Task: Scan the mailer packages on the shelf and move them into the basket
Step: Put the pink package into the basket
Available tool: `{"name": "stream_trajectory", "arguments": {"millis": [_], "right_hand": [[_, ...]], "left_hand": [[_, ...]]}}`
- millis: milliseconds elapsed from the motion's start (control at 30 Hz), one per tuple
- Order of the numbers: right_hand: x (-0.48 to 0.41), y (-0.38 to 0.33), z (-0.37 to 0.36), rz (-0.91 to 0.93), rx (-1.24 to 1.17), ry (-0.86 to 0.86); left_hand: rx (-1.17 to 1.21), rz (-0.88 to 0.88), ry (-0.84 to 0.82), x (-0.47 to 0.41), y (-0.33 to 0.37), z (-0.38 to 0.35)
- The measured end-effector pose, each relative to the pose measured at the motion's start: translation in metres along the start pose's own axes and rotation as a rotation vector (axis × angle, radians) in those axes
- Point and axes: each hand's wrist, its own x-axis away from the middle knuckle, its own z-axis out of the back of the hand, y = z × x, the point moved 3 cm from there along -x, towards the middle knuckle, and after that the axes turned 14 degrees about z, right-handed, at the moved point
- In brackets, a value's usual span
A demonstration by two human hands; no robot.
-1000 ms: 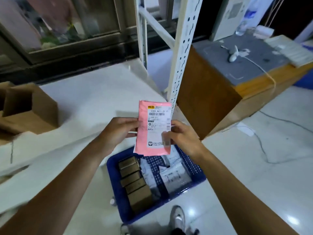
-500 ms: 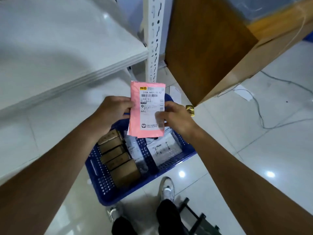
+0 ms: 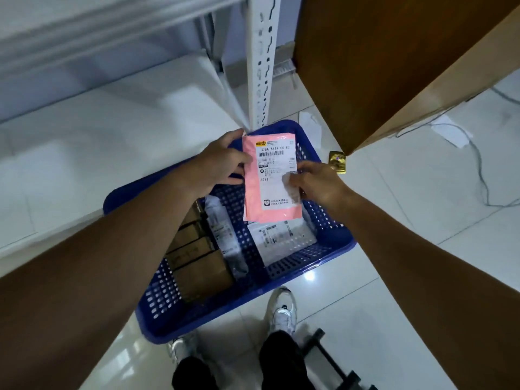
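Observation:
A pink mailer (image 3: 253,204) with a white shipping label hangs over the blue perforated basket (image 3: 332,240) on the floor. My left hand (image 3: 222,164) pinches its left edge, thumb on the front. On the other side my right hand (image 3: 318,184) holds the right edge, fingers over the label. Inside the basket lie several brown cardboard boxes (image 3: 194,257) along the left and white mailers (image 3: 281,237) in the middle and right. The shelf board (image 3: 84,29) runs across the top left.
A white slotted shelf post (image 3: 263,66) stands just behind the basket. A wooden cabinet (image 3: 380,60) fills the top right, with a small gold packet (image 3: 337,161) at its corner. Cables trail over the tiles at right. My shoes (image 3: 282,311) stand close to the basket's near rim.
The view has tilted down from the shelf top to the floor. Both hands have carried the pink mailer down from shelf height to just above the basket.

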Motion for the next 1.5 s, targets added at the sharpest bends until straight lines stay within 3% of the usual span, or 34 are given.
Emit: {"name": "stream_trajectory", "arguments": {"millis": [500,833,967,1233,1333,1500], "right_hand": [[-0.049,0.161,-0.007,-0.154,0.22,-0.041],[-0.094,0.243,-0.018,-0.161,0.261,-0.053],[-0.118,0.276,-0.019,-0.115,0.413,-0.098],[-0.151,0.309,-0.028,0.033,0.963,-0.286],[-0.162,0.315,-0.036,0.084,1.059,-0.339],[-0.176,0.323,-0.036,0.191,1.154,-0.33]], "left_hand": [[0.0,0.184,0.119,-0.134,-0.13,-0.058],[-0.015,0.193,-0.007,-0.201,-0.215,-0.084],[-0.085,0.226,0.023,-0.226,-0.242,-0.096],[-0.163,0.262,0.045,-0.272,-0.292,-0.137],[-0.099,0.328,0.061,-0.284,-0.299,-0.145],[-0.103,0.292,0.082,-0.302,-0.296,-0.15]]}}
